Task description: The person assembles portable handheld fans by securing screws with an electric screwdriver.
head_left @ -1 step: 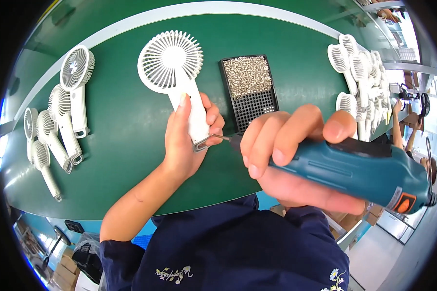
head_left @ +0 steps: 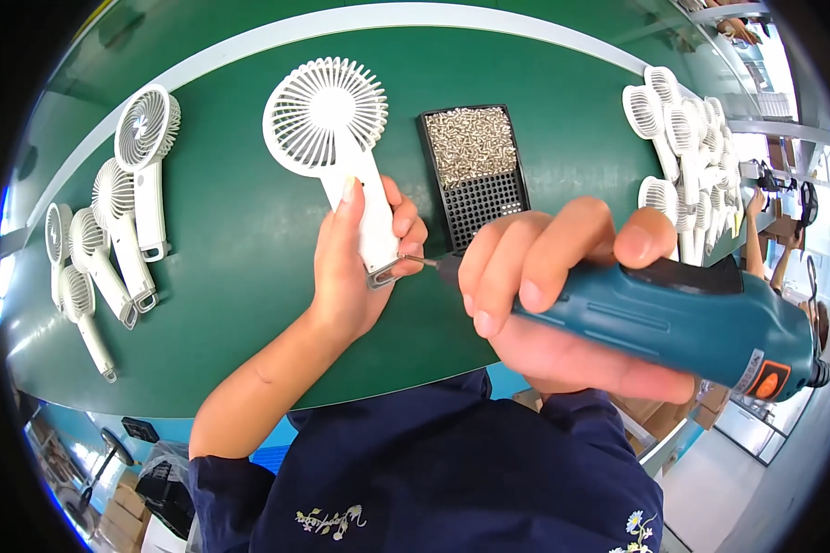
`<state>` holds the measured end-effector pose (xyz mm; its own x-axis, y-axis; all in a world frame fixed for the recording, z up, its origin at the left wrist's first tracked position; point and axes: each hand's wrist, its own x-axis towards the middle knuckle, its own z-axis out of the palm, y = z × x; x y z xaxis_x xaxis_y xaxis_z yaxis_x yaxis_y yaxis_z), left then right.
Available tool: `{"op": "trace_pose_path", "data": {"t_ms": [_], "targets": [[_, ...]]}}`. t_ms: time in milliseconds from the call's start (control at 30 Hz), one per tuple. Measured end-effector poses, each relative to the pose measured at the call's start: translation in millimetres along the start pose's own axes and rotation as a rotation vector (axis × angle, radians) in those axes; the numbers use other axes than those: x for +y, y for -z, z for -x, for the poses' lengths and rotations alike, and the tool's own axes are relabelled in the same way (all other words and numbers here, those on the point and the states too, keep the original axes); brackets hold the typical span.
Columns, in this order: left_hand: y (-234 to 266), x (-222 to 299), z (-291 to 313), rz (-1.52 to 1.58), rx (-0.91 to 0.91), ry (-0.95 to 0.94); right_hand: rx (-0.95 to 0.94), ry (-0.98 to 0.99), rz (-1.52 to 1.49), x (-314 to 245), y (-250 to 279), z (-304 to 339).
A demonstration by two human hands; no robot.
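Observation:
My left hand [head_left: 350, 253] is closed around the handle of a white handheld fan [head_left: 374, 217], its round grille pointing away from me and its small metal loop toward me. In my right hand [head_left: 563, 286] lies a teal electric screwdriver [head_left: 655, 318], held almost level with the fingers wrapped over its front. The thin bit meets the side of the fan's handle near the loop end, beside my left fingertips. Whether a screw sits at the tip is too small to tell. Just beyond my right hand lies a black screw tray [head_left: 452, 214] with a heap of small silver screws [head_left: 472, 146].
Several white handheld fans [head_left: 112, 198] lie at the left of the green table [head_left: 249, 323]. A larger pile of such fans [head_left: 687, 138] is at the right edge. Farther right, another person's arm [head_left: 754, 230] shows. Cardboard boxes [head_left: 124, 511] stand below at the lower left.
Almost nothing differs. The rear of the screwdriver has shifted very slightly; the bit stays at the same spot on the fan's handle.

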<state>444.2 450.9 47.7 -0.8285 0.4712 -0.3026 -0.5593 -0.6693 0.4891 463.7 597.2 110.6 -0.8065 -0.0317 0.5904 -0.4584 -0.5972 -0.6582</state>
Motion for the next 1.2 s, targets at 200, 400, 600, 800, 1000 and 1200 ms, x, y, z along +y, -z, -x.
{"op": "trace_pose_path", "data": {"t_ms": [200, 400, 600, 800, 1000, 1200], "targets": [[-4.3, 0.3, 0.4, -0.017, 0.011, 0.012, 0.073, -0.051, 0.033, -5.9, -2.4, 2.4], [-3.1, -0.7, -1.1, -0.026, -0.005, 0.006, 0.054, -0.033, 0.009, 0.0, 3.2, 1.4], [-3.4, -1.8, -1.5, -0.045, 0.0, -0.01, 0.02, -0.015, 0.015, 2.3, 0.6, 4.4], [-2.9, -2.1, -0.5, -0.053, 0.018, -0.015, 0.021, 0.047, -0.044, 6.5, -4.0, 4.1], [-2.8, -3.3, -1.6, -0.058, 0.021, -0.011, 0.093, 0.008, -0.066, 5.9, -9.5, 3.8], [-2.5, -1.7, -1.3, -0.054, 0.02, 0.003, 0.046, 0.031, -0.058, 6.9, -10.3, 0.8]]}}
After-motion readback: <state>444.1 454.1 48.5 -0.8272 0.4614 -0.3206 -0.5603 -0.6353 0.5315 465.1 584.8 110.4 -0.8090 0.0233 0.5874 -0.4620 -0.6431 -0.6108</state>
